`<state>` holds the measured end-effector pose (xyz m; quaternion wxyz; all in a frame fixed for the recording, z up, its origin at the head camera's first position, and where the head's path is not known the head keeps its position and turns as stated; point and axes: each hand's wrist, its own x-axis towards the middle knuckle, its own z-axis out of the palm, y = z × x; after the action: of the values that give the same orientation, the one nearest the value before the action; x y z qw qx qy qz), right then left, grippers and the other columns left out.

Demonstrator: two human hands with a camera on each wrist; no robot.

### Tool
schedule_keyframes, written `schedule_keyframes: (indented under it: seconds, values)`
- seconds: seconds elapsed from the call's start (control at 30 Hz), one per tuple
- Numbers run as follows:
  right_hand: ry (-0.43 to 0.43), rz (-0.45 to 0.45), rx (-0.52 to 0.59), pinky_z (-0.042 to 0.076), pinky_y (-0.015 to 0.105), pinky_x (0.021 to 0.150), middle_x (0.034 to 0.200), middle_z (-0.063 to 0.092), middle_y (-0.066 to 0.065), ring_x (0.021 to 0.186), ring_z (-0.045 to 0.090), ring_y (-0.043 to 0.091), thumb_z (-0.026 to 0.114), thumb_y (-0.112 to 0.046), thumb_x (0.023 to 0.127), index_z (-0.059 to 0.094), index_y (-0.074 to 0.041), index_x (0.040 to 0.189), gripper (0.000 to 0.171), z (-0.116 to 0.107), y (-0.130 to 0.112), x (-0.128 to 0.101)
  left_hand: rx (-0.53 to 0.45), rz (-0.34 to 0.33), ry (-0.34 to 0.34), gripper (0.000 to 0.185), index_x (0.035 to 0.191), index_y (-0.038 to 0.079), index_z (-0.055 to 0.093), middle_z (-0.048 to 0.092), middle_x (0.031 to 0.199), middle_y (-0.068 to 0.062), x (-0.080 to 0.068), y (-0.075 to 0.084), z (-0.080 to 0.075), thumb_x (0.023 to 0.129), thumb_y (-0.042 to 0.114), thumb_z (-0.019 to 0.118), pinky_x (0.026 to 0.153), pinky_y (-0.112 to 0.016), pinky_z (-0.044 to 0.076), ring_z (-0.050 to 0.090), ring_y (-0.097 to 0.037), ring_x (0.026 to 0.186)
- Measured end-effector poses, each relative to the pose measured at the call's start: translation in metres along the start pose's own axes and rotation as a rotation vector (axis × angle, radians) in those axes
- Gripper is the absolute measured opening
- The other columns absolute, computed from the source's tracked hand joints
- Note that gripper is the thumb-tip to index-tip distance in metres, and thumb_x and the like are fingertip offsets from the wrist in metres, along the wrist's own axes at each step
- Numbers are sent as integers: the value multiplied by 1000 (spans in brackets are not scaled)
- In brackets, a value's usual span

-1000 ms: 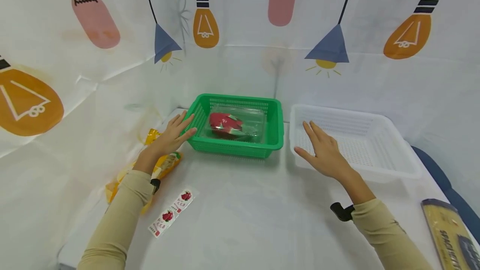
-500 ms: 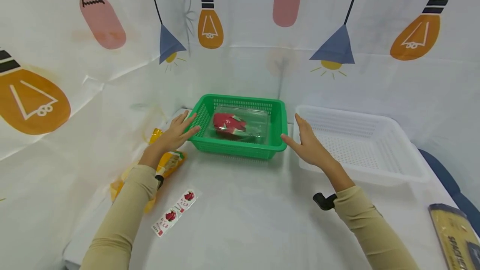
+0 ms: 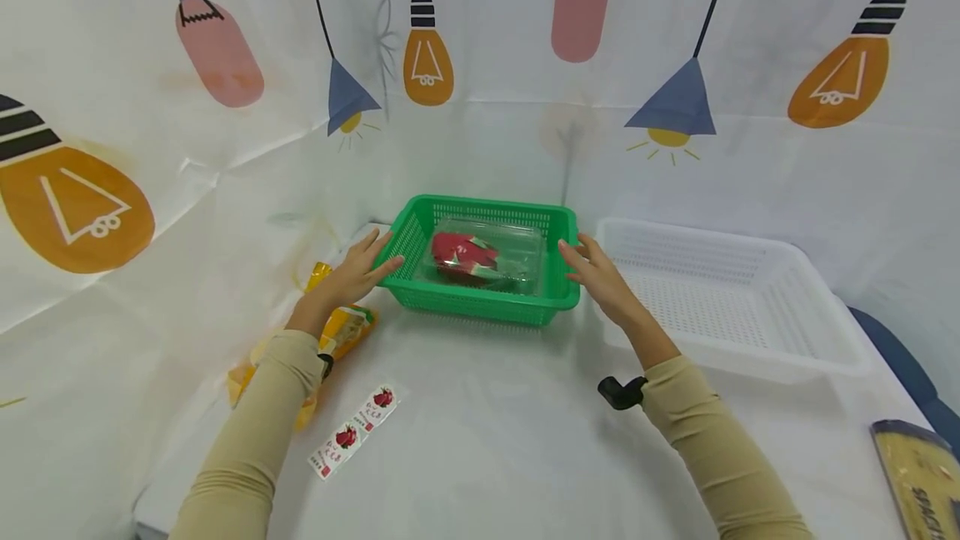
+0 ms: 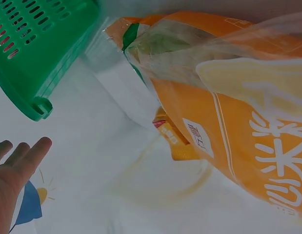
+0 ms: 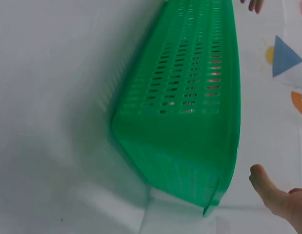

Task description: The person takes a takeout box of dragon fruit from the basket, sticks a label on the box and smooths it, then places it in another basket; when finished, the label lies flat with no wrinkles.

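Your left hand (image 3: 348, 273) lies flat, fingers straight, against the left wall of the green basket (image 3: 480, 303), mid-table at the far side. Your right hand (image 3: 600, 277), fingers relaxed and holding nothing, meets its right rim. Inside sits a clear box (image 3: 491, 252); the white basket (image 3: 720, 298) is just right.

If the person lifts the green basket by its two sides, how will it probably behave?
The green basket is thin perforated plastic, so it probably feels light and may flex slightly. The clear container inside lies loose and could slide if the basket tilts. With the left hand and right hand on opposite sides, it should stay level.
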<state>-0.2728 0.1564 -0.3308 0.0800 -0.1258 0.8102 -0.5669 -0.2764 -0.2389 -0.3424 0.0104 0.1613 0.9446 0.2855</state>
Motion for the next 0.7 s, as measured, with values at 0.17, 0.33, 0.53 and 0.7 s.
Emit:
schedule_keyframes:
  seconds: [0.17,0.33,0.53,0.7]
  values:
    - [-28,12,132,20,52,109,151,13,25,134,28,41,42,-56,95,-6,-3,150,90,5,0,10,-19,-15,20,76,151,1,11,1,154,-24,4,-3,2,99,52,35,104,-67,9,3,-45,138]
    - [-48,28,175,21,50,109,153,12,23,134,28,39,42,-56,95,-6,-5,150,89,12,-1,17,-54,-27,50,77,148,-5,14,10,152,-28,8,-5,4,100,50,36,107,-61,13,11,-43,138]
    - [-32,60,147,22,50,109,153,15,20,134,28,38,42,-56,95,-5,-7,151,88,18,-5,21,-101,3,79,68,143,-12,25,28,145,-31,16,-5,4,102,41,37,107,-55,21,25,-43,134]
    - [-28,77,122,21,51,109,154,12,20,136,25,38,40,-54,97,-4,-7,151,85,19,-5,25,-75,-12,46,67,141,-15,23,26,145,-33,22,-6,5,102,37,38,108,-54,20,23,-44,134]
